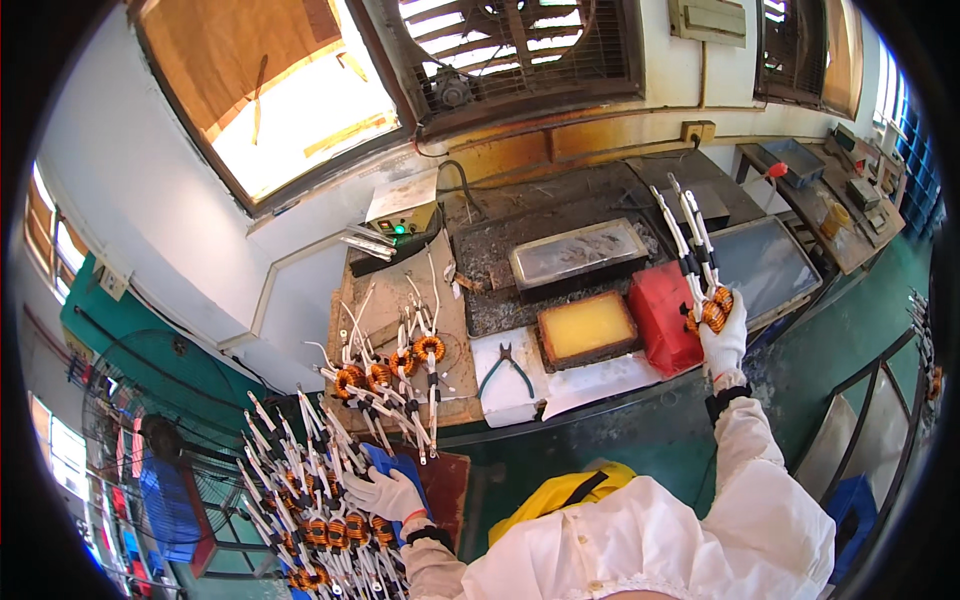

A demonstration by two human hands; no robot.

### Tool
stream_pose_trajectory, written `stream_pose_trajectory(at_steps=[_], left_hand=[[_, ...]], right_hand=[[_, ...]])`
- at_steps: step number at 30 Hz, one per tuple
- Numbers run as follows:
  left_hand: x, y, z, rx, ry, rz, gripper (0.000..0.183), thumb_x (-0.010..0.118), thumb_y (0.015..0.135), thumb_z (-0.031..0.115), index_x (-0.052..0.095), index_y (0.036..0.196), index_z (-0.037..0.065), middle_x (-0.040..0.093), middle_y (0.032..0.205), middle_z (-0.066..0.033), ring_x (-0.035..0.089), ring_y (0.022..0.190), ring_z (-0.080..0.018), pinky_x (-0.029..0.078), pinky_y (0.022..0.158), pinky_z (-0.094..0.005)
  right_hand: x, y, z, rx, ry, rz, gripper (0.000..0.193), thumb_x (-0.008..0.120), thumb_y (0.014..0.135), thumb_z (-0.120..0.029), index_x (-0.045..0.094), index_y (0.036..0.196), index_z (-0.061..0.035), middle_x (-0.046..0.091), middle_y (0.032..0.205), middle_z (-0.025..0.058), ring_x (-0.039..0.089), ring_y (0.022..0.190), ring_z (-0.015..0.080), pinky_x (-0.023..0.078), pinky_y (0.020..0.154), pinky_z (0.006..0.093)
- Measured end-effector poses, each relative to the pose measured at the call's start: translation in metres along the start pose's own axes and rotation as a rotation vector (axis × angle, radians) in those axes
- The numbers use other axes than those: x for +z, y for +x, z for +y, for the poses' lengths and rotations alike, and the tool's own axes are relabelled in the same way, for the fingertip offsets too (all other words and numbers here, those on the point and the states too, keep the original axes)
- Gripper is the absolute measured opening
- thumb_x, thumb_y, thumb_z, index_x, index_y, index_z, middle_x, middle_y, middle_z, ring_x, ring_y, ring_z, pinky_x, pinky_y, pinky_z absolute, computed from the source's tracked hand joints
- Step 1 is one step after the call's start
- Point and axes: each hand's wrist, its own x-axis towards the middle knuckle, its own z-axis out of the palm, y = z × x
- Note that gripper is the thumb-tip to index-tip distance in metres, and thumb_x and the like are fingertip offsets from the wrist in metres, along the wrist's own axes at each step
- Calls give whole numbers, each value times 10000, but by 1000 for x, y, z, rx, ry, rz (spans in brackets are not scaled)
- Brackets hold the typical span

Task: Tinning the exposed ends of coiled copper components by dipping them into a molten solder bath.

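My right hand (725,340), in a white glove, is closed around copper-wound ring coils (710,312). Their white leads with black sleeves point up and away, above the bench's right part. At the lower left my left hand (385,495), gloved too, lies on the edge of a big heap of similar coils (335,530) with white leads. Its fingers look stretched out over the leads, though the tips partly blend into them. Several more coils (428,348) lie on the brown board (455,385) at the bench's left end.
A metal pot with a silvery surface (580,255) stands mid-bench. Before it are a tray of yellow material (587,328), a red container (660,315) and blue-handled pliers (508,375). A control box (402,205) with a green light sits behind. A caged fan (165,440) stands far left.
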Motion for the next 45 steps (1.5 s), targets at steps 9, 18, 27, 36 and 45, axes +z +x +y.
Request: stream_pose_trajectory(at_steps=[9, 18, 27, 36, 45], left_hand=[[4, 0, -2, -16, -4, -4, 340, 677, 746, 227, 592, 993, 10, 382, 1412, -243, 333, 1351, -397, 237, 1120, -575], [2, -1, -2, -13, -7, -24, 368, 689, 742, 239, 599, 1017, 12, 359, 1432, -261, 323, 1356, -404, 242, 1117, -565], [3, -1, -3, -6, -7, -19, 370, 691, 738, 234, 599, 1021, 13, 351, 1440, -267, 320, 1356, -409, 242, 1112, -569], [1, 0, 0, -8, -13, 11, 358, 683, 740, 218, 590, 1012, 4, 365, 1431, -260, 336, 1344, -411, 245, 1106, -585], [3, -2, -3, -13, 10, -5, 372, 689, 739, 230, 598, 1029, 16, 352, 1444, -252, 327, 1351, -404, 251, 1106, -566]], right_hand=[[4, -1, 5, 19, 50, -2, 747, 693, 673, -12, 414, 1365, -32, 537, 1237, 191, 537, 1170, 345, 421, 1012, 379], [4, 0, 6, -5, 42, 14, 738, 706, 675, -36, 423, 1357, -42, 541, 1229, 191, 539, 1160, 354, 425, 1000, 385], [7, 0, 11, -34, 65, 18, 723, 699, 675, -34, 431, 1346, -57, 544, 1205, 193, 546, 1137, 359, 433, 983, 393], [4, 0, 6, -19, 22, 24, 741, 710, 673, -46, 422, 1356, -48, 544, 1209, 202, 546, 1135, 370, 435, 981, 398], [5, 0, 7, -7, 18, 10, 748, 715, 677, -57, 417, 1363, -43, 539, 1220, 206, 541, 1145, 367, 430, 993, 397]])
